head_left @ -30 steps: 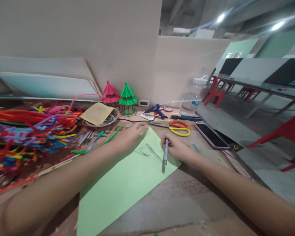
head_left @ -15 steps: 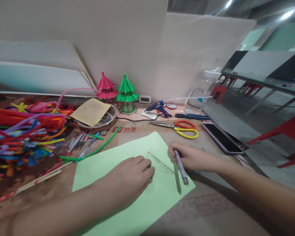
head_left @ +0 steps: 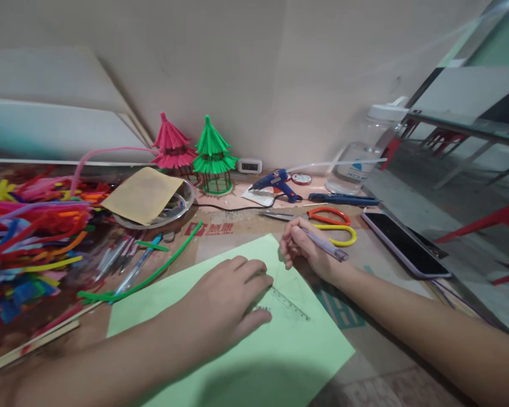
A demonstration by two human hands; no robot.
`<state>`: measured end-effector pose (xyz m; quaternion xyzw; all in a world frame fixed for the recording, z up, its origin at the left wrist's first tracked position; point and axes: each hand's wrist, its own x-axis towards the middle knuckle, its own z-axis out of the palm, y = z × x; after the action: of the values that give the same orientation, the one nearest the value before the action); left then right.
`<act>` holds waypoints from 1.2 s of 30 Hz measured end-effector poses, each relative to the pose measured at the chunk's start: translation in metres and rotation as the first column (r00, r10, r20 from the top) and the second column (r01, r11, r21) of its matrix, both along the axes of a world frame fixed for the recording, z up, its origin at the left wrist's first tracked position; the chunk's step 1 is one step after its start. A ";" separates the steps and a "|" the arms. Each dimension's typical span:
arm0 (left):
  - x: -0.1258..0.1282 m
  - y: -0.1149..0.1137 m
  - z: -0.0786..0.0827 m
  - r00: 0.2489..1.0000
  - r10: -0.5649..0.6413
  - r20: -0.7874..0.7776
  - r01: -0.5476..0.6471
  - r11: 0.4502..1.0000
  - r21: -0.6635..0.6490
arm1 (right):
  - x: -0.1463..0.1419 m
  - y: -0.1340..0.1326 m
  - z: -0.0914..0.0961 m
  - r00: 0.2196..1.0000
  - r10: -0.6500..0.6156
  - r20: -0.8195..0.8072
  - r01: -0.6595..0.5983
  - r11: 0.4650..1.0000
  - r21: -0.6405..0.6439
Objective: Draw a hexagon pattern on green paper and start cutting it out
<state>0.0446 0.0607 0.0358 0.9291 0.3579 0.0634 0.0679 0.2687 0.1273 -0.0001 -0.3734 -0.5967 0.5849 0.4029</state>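
Observation:
My left hand (head_left: 233,294) lies palm down on a sheet of light green paper (head_left: 309,356), its fingers loosely spread. Its fingertips rest over one end of a clear plastic ruler (head_left: 292,303) with dark graduations; the rest of the ruler's outline is too faint to make out. A pen (head_left: 326,245) is held in my right hand (head_left: 303,251), its barrel slanting back toward the wrist. That hand is by the paper's far corner, just in front of the scissors (head_left: 341,232), which have one orange and one yellow handle. The pen's tip is hidden.
Pipe cleaners (head_left: 34,226) heap on the left, near a metal dish (head_left: 189,206) topped by a yellowish square (head_left: 144,195). Pink (head_left: 173,147) and green (head_left: 214,158) pavilion models, a glue gun (head_left: 275,183), a cutter (head_left: 343,199), a bottle (head_left: 356,158) and a phone (head_left: 402,243) surround the paper.
My right hand has turned, and the pen's back end has swung up and away to the right. The left thumb has spread outward. The ruler appears lower and farther right, while the whole view has shifted.

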 end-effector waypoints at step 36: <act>0.013 -0.035 -0.031 0.997 0.067 -0.027 -0.049 0.901 0.431 | 0.006 -0.013 0.007 0.994 -0.071 0.084 0.071 0.997 0.007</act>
<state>0.0572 0.0261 0.0049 0.9113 0.3638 0.1236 -0.1478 0.2752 0.1144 0.0073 -0.4179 -0.6006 0.5530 0.3986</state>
